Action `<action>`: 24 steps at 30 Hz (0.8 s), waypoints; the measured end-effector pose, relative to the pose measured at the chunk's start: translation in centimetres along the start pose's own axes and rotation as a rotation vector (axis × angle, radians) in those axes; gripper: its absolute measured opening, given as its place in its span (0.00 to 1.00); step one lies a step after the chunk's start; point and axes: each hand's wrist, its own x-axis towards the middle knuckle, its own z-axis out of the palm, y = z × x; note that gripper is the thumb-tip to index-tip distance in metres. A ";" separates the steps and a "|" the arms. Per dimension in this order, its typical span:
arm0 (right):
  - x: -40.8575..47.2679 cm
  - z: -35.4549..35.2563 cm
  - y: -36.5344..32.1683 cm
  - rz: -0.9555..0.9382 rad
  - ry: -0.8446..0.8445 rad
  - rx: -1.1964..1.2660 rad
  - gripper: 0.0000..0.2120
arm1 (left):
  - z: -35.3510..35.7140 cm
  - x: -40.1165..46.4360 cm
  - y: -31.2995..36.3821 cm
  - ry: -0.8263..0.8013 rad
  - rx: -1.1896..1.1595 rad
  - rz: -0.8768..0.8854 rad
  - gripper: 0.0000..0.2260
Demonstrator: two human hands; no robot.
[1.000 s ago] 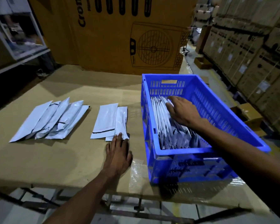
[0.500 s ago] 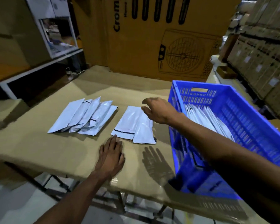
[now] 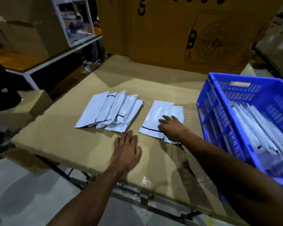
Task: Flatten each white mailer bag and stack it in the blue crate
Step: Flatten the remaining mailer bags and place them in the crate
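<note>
Head view: the right hand [image 3: 173,129] rests with spread, relaxed fingers on two overlapping mailer bags [image 3: 155,116], gripping nothing. The left hand [image 3: 126,149] lies flat on the table [image 3: 59,141] just below them. More bags [image 3: 258,128] stand in the blue crate [image 3: 219,111].

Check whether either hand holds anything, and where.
Nothing is gripped. The right hand lies spread on the near end of two mailer bags; the left hand rests flat on the table.
</note>
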 end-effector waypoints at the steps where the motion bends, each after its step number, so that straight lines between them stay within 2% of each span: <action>1: 0.0 0.5 -0.2 -0.007 -0.012 -0.010 0.18 | 0.0 0.1 -0.1 -0.001 0.002 -0.001 0.25; 6: 0.4 0.8 -1.0 -0.008 0.069 0.102 0.14 | 0.0 0.5 -0.2 0.032 0.018 0.031 0.27; 10: -0.3 0.1 -3.8 -0.044 0.373 0.133 0.07 | 0.3 1.0 -0.7 0.092 0.005 0.047 0.34; 12: -1.2 -0.2 -6.0 -0.114 0.503 0.121 0.05 | 0.1 1.3 -0.7 0.114 0.005 0.082 0.33; 14: -2.1 -0.5 -7.8 -0.171 0.550 0.155 0.06 | 0.1 1.2 -0.8 0.095 0.020 0.129 0.29; 16: -3.0 -0.6 -8.5 -0.191 0.537 0.217 0.08 | 0.2 0.8 -1.4 0.039 0.030 0.147 0.27; 18: -3.8 -0.2 -8.4 -0.196 0.495 0.232 0.13 | 0.3 0.3 -2.3 -0.010 -0.006 0.148 0.32; 20: -4.4 0.2 -7.4 -0.178 0.463 0.160 0.20 | 0.2 -0.2 -3.3 0.020 -0.105 0.231 0.34; 24: -4.7 0.2 -5.5 -0.107 0.289 0.023 0.29 | -0.4 -1.5 -4.7 0.014 -0.210 0.421 0.29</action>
